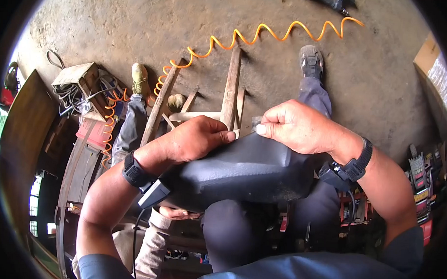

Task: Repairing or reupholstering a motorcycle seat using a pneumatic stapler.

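A long black padded seat (242,177), shaped like a motorcycle seat with a smooth vinyl-like cover, lies across my lap. On its far edge, my left hand (199,138) is closed, with the thumb pressed against the cover and the fingertips hidden below the edge. To the right, my right hand (295,127) pinches the same edge between thumb and fingers. A small greyish, see-through scrap (256,122) sticks up beside that thumb; what it is I cannot tell. Another person's hand (179,213), in a beige sleeve, is under the seat's near left side.
A wooden frame (230,90) stands on the concrete floor beyond the seat. An orange coiled hose (246,39) runs across the floor. At left is a wooden box (80,80) with cables; at right, a cardboard box (428,53) and assorted tools (419,171).
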Tool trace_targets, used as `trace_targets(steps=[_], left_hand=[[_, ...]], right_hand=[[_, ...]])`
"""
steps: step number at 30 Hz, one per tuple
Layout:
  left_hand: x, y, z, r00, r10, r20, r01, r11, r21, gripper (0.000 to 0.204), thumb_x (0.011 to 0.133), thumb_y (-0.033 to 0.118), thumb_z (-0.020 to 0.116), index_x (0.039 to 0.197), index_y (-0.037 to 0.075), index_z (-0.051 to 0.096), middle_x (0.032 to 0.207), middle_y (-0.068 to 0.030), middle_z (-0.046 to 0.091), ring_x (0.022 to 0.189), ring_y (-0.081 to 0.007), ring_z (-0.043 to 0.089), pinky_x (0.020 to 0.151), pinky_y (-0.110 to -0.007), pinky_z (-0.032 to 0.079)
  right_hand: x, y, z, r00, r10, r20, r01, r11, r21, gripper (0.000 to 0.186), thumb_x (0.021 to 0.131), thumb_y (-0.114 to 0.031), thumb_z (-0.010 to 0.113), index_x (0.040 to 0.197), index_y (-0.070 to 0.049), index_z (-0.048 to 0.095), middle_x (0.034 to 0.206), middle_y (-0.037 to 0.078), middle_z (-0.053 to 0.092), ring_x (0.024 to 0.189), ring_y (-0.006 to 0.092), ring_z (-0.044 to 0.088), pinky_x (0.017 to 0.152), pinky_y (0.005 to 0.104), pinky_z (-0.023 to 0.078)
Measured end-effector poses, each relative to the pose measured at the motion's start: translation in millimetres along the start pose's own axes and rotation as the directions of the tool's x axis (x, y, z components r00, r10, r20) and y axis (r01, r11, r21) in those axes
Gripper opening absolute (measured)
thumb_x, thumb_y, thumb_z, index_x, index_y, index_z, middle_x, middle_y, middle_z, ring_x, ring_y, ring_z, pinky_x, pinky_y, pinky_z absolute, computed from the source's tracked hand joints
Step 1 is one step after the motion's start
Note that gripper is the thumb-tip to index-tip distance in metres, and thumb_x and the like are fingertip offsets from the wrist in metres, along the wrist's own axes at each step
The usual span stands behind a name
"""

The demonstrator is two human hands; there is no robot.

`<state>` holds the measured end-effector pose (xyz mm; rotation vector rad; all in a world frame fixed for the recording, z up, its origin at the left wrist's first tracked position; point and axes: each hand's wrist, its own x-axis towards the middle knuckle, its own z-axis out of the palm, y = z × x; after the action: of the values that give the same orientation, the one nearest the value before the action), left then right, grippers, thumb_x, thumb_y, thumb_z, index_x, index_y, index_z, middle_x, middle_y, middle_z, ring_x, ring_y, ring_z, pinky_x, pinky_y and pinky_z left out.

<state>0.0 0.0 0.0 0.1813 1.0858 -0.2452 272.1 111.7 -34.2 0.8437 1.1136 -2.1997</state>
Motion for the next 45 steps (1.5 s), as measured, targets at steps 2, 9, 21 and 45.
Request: trace_targets(steps=[2, 9, 21, 45], left_hand=[[2, 2, 0, 1.0, 0.007, 0.028, -0.008, 0.998, 0.063, 0.046, 0.115, 0.042, 0.072, 0.119, -0.002, 0.083, 0.09, -0.0034, 0.079, 0.081, -0.0092, 0.064, 0.076, -0.034, 0.057], [12, -4, -1, 0.984, 0.006, 0.179, -0.024, 0.995, 0.095, 0.05, 0.115, 0.044, 0.07, 0.118, -0.004, 0.083, 0.095, -0.0093, 0.081, 0.087, -0.0129, 0.067, 0.082, -0.037, 0.058], [41, -34, -2, 0.744, -0.035, 0.667, 0.218, 0.957, -0.193, 0.046, 0.118, 0.032, 0.07, 0.142, -0.008, 0.074, 0.12, -0.0047, 0.082, 0.105, -0.0105, 0.073, 0.094, -0.03, 0.061], [-87, -22, 90, 0.692, 0.679, -0.243, -0.212, 0.514, 0.831, 0.114, 0.076, 0.066, 0.094, 0.148, -0.014, 0.06, 0.138, -0.0327, 0.064, 0.123, -0.051, 0.068, 0.113, -0.06, 0.055]], right_hand=[[1, 3, 0, 0.998, 0.033, 0.056, -0.04, 0.991, 0.129, 0.044, 0.114, -0.036, 0.07, 0.093, 0.002, 0.073, 0.067, 0.009, 0.054, 0.071, 0.0109, 0.053, 0.067, 0.0395, 0.05], [2, 9, 2, 0.986, 0.107, 0.129, -0.13, 0.973, 0.191, 0.046, 0.114, -0.035, 0.071, 0.085, 0.0, 0.072, 0.07, -0.005, 0.056, 0.071, 0.0089, 0.05, 0.063, 0.0386, 0.045], [9, 17, -9, 0.748, 0.227, 0.623, -0.471, 0.844, 0.258, 0.041, 0.117, -0.041, 0.07, 0.114, -0.001, 0.082, 0.092, -0.004, 0.073, 0.085, 0.0076, 0.06, 0.08, 0.0308, 0.052], [13, 22, -18, 0.797, 0.006, 0.604, -0.104, 0.986, 0.129, 0.047, 0.12, -0.043, 0.063, 0.113, 0.002, 0.078, 0.089, 0.003, 0.071, 0.089, 0.0101, 0.059, 0.086, 0.0341, 0.053]])
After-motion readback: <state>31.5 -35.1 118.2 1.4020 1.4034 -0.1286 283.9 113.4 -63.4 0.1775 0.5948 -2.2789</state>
